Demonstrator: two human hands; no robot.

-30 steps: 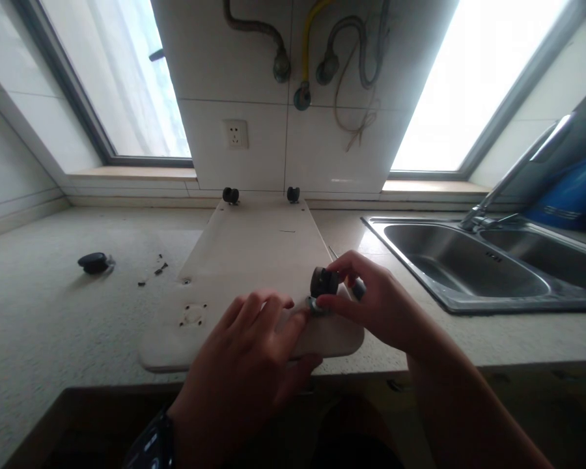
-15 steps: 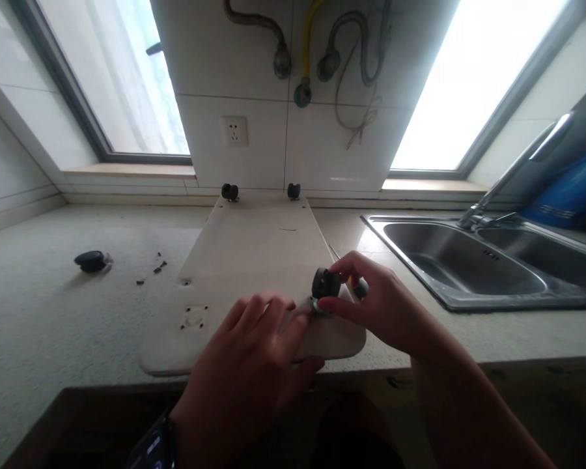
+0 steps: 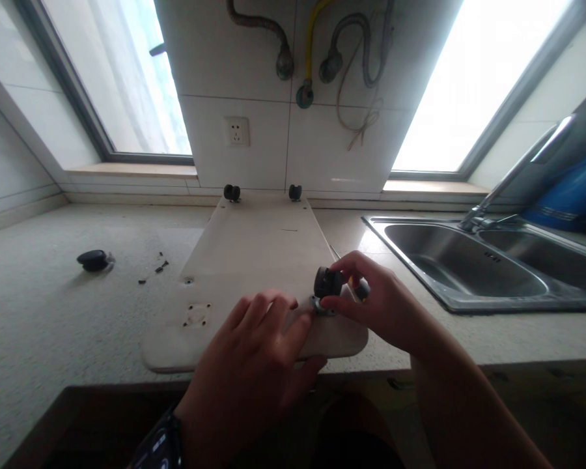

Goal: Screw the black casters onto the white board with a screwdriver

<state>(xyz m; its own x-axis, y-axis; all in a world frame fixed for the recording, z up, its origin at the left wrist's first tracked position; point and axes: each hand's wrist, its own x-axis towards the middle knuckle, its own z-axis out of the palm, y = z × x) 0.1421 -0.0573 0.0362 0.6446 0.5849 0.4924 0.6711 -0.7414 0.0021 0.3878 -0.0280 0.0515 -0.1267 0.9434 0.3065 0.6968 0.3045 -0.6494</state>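
Observation:
A pale board (image 3: 254,251) with rounded corners lies on the counter, reaching to its front edge. My right hand (image 3: 378,296) pinches a black twin-wheel caster (image 3: 325,282) near the board's front right corner; its metal plate rests against the board. My left hand (image 3: 258,345) is over the board's front edge, fingers curled on top and thumb below, its index fingertip beside that plate. Two more casters, the left one (image 3: 232,192) and the right one (image 3: 295,191), stand at the far end. Several holes (image 3: 196,314) show at the front left corner. A screwdriver (image 3: 362,288) is partly hidden behind my right hand.
On the counter to the left lie another black caster (image 3: 92,260) and several small dark screws (image 3: 161,267). A steel double sink (image 3: 463,257) with a faucet (image 3: 512,172) is at the right. Hoses (image 3: 286,62) and a socket (image 3: 237,131) are on the back wall.
The view has shifted very slightly. Both hands keep their places at the board, and the caster in my right hand stays at the front right corner.

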